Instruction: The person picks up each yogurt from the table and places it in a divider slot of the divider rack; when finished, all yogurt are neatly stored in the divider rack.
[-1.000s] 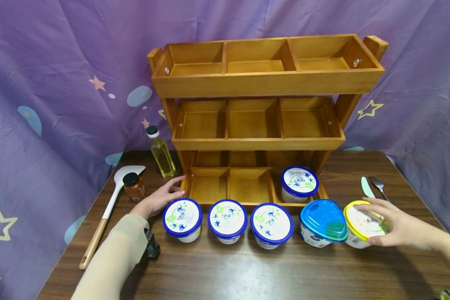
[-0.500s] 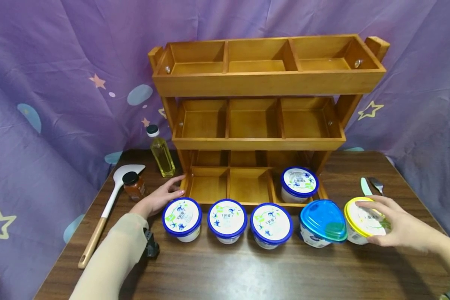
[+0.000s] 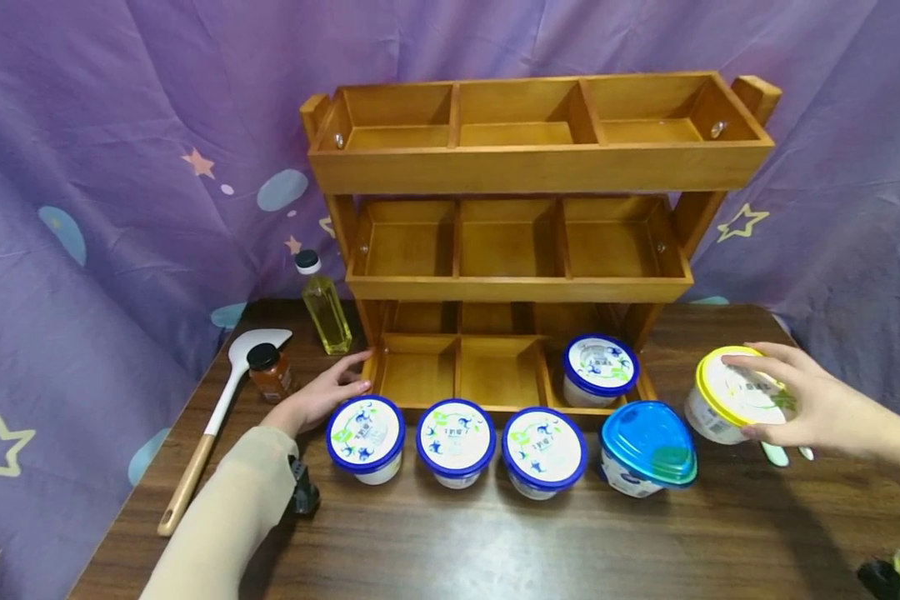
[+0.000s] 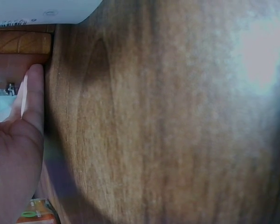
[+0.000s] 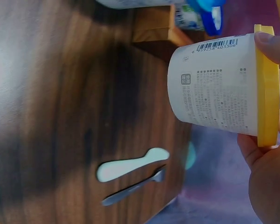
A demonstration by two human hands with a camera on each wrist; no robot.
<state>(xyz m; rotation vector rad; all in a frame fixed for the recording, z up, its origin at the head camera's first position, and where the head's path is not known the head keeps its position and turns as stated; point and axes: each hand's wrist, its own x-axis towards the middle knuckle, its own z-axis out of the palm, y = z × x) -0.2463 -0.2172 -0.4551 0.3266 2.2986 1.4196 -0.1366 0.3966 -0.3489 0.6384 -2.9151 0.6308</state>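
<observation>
Two utensils point(image 3: 783, 454) half-hidden behind hand point(image 3: 817, 408)

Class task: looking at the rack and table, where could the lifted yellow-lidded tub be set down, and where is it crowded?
Free: all rack compartments except the bottom right, which holds a blue-lidded tub; the bare table in front. Crowded: the tub row.

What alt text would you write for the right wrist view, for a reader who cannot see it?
The right hand holds a white tub with a yellow lid by its lid rim, lifted above the dark wooden table. Below it on the table lie a pale knife and a metal fork, side by side.
</observation>
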